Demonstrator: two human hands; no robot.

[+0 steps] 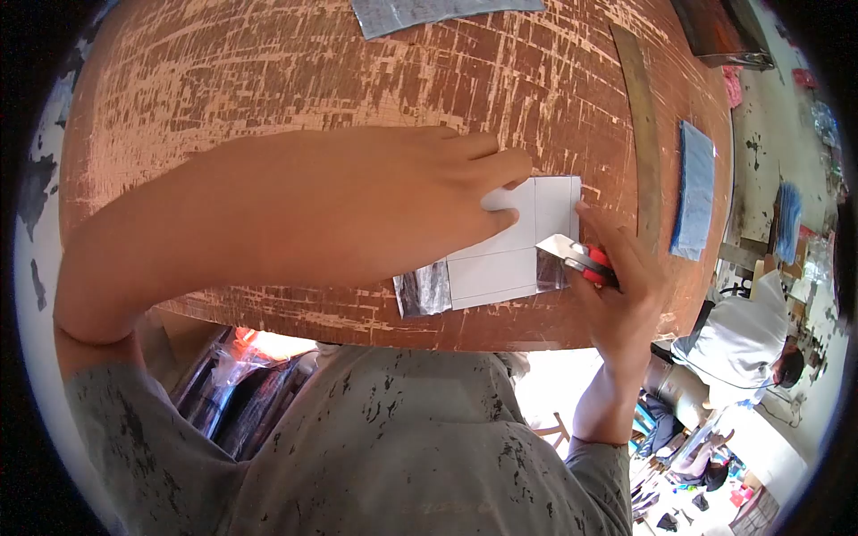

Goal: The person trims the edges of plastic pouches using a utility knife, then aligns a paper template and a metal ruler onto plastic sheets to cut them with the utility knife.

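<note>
A white card with ruled lines (492, 275) lies near the table's front edge, over a dark, shiny sheet (422, 291) that shows at its lower corners. My left hand (474, 179) reaches across from the left and rests on the card's upper left part. Its thumb and forefinger are apart, the other fingers bent; the palm is hidden. In my right hand (626, 277) is a red and black utility knife (595, 263), its wide blade pointing up and left over the card. The right forefinger touches the card's right edge.
The worn brown table (313, 80) carries a long flat strip (640, 125), a blue folded piece (693, 190) and a greyish sheet (438, 12). A dark object (722, 31) sits at the far right corner. People (737, 339) are beyond, at the lower right.
</note>
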